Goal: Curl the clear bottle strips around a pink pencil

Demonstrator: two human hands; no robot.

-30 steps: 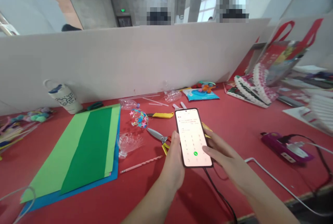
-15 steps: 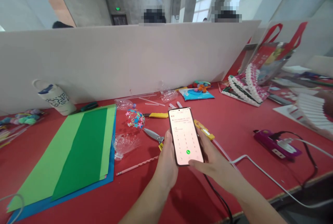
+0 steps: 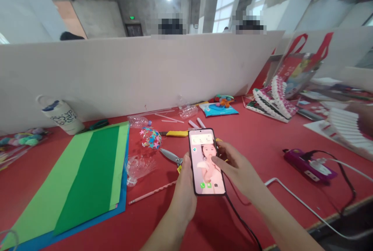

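A smartphone [image 3: 204,169] with a lit home screen, showing a portrait wallpaper and app icons, is held tilted above the red table. My left hand [image 3: 183,194] is wrapped round its left edge. From the right, my right hand [image 3: 239,167] grips the phone's other edge, its thumb over the screen; its fingers are partly hidden behind. A black cable runs from the phone's bottom end. Scissors [image 3: 171,156] and a yellow utility knife [image 3: 177,133] lie left of the phone, beside a star-covered clear ball [image 3: 151,138]. A pink pencil [image 3: 151,192] points toward my left hand.
Green paper sheets [image 3: 87,173] lie left, near a white tumbler [image 3: 65,117]. Cut clear plastic bottle [image 3: 138,167] lies beside them. A purple power strip [image 3: 309,165] sits right. Wet wipes [image 3: 218,110] lie before the white partition [image 3: 116,76]. Another person's hand [image 3: 363,115] shows at right.
The phone screen has switched from a dial pad to the home screen. My right thumb has moved from the screen's bottom up to its middle. Another person's hand has appeared at the right edge.
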